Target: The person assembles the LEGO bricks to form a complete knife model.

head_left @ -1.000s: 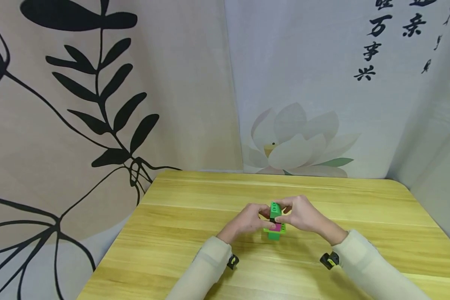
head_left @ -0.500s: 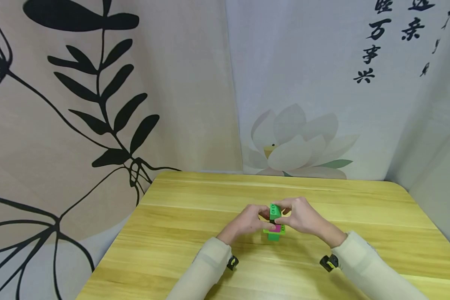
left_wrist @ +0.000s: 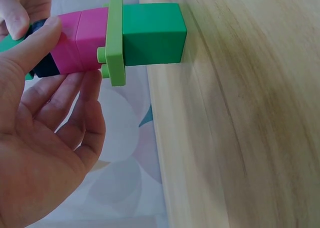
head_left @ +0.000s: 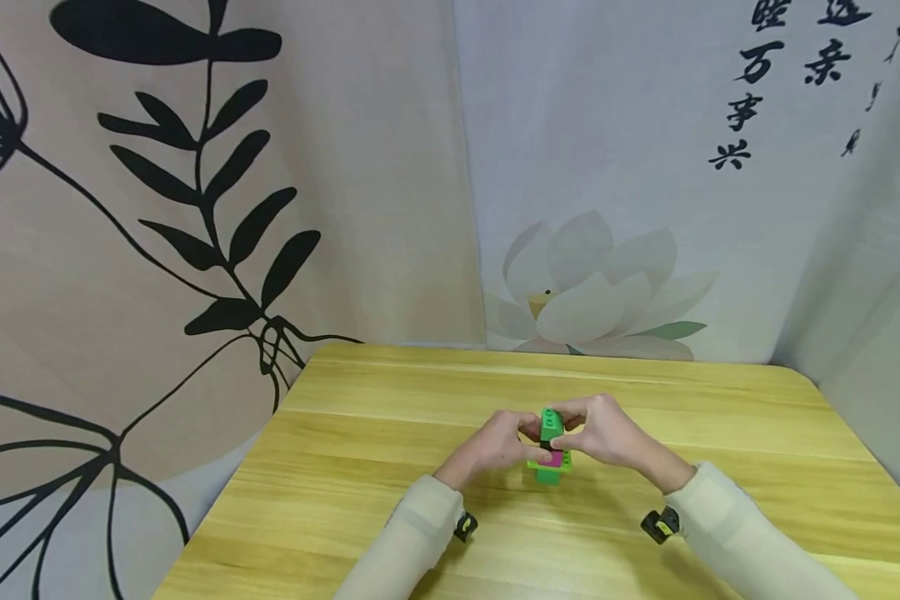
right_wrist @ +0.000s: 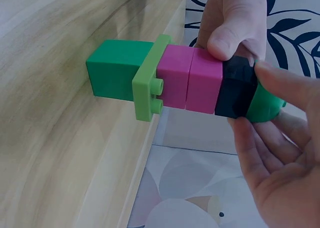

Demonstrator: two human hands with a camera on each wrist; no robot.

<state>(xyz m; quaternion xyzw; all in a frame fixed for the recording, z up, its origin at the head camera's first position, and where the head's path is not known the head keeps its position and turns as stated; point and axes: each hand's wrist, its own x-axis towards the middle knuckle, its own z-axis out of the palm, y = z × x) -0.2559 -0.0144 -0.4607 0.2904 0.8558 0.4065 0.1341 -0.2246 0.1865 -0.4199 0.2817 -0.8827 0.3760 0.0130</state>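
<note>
A stack of toy building bricks stands upright on the table between my hands. Its base is a green brick [right_wrist: 117,70], topped by a lime-green plate [left_wrist: 115,42] with studs showing. Above that come two pink bricks [right_wrist: 204,80], a black brick [right_wrist: 234,90] and a rounded green brick [head_left: 551,425] at the top. My left hand [head_left: 498,440] grips the stack around the upper pink and black bricks, thumb on one side and fingers opposite. With thumb and fingers, my right hand [head_left: 607,432] pinches the top green brick near its joint with the black one.
The wooden table [head_left: 390,400] stretches around the stack, its far edge near a printed fabric backdrop [head_left: 375,208]. Black wrist cameras [head_left: 658,525] sit by both sleeve cuffs.
Both hands keep their hold on the brick stack. The head view shifts very slightly; nothing else has visibly moved.
</note>
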